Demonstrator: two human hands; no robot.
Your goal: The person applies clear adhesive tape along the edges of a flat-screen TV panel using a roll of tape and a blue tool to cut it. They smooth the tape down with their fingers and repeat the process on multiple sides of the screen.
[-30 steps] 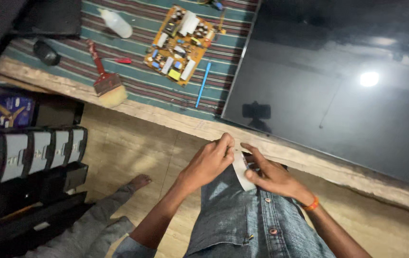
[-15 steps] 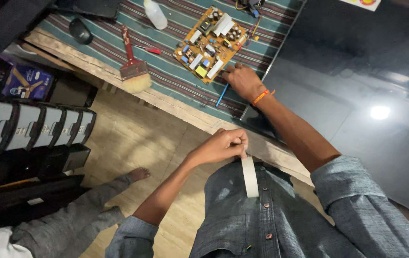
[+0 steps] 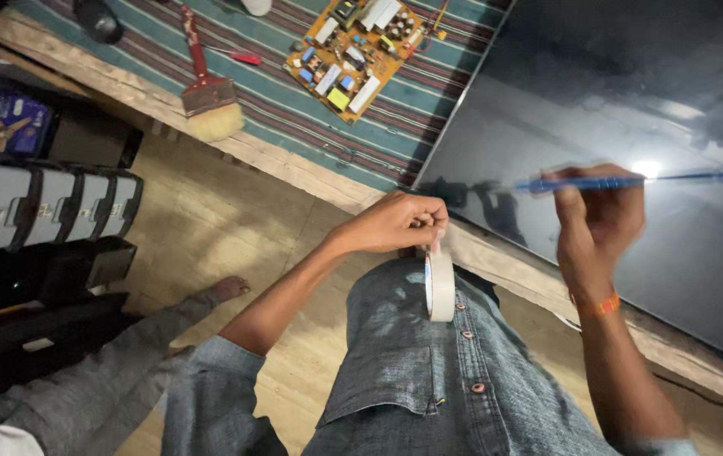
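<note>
Far left on the desk (image 3: 311,173) there's one brush (image 3: 205,93) on the striped cloth (image 3: 277,110), then one small red tool (image 3: 239,57) and one circuit board (image 3: 361,51) next to it.

Near the middle, the left hand (image 3: 395,224) is pinching one roll of tape (image 3: 440,283), which hangs on edge just off the desk's near side, above the denim shirt. I'd say hold that roll firm so it doesn't swing or twist.

To the right, the right hand (image 3: 598,211) is curled around one blue pen-like tool (image 3: 623,180), held level over the one big dark panel (image 3: 631,110). My guess: keep the tip off that glossy surface, it'd scratch easily.

So: two hands, one of everything else.
</note>
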